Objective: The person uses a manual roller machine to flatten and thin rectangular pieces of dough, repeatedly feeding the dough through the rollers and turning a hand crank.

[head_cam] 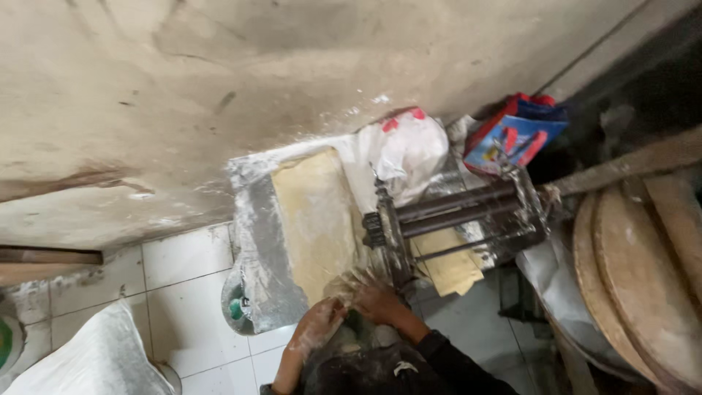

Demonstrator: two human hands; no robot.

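left hand (pixel 316 322) and right hand (pixel 374 298) motion-blurred, grip unclear; round boards (pixel 643 278) cut off by right edge.

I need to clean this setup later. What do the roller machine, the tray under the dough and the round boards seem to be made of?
Roller machine: dark metal, apparently steel, dull and flour-dusted, with bare rods and a gear. Tray: grey sheet metal, matte under flour. Round boards: probably wood, brown and unvarnished, with faint grain.

my flour-dusted metal worktop (pixel 259 241), long pale dough sheet (pixel 316 219) lying flat along it, dark hand-crank roller machine (pixel 453 219) at its right end, white bag (pixel 409 150) slumped at the far edge
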